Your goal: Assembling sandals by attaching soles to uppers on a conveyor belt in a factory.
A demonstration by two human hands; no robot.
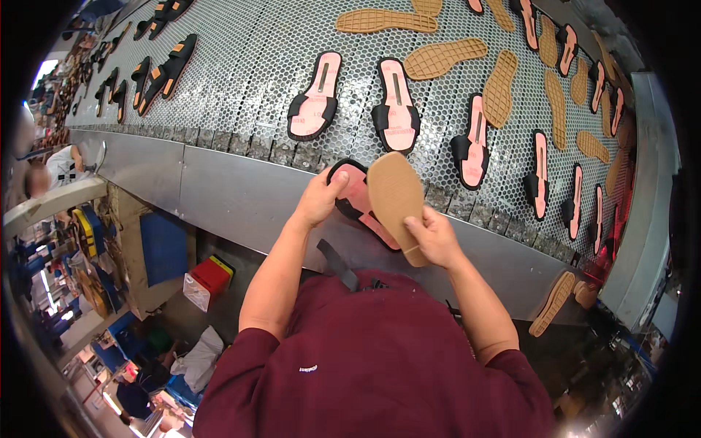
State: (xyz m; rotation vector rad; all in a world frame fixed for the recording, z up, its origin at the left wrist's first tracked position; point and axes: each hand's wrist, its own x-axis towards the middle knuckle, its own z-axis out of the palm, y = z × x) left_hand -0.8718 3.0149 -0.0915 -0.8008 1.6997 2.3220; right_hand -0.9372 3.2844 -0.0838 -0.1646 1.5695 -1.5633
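My left hand (318, 198) is closed around the heel end of a sandal upper (349, 191) with a pink bottom face and black edges. In my right hand (437, 237) is a tan shoe sole (395, 197), gripped at its narrower end with the thumb on its smooth face. The sole is held just right of the upper and overlaps part of it. Both are above the conveyor's near metal edge, close to my body. Beyond my hands, more pink-bottomed uppers lie on the conveyor, one (316, 102) straight ahead and another (396, 109) to its right.
The perforated conveyor (241, 51) carries several loose tan soles (445, 57) at the right and black sandals (169, 69) at far left. Its metal side rail (219, 179) runs before me. Low at left sits a red and yellow bin (209, 281). A sole (553, 303) rests beside the rail at right.
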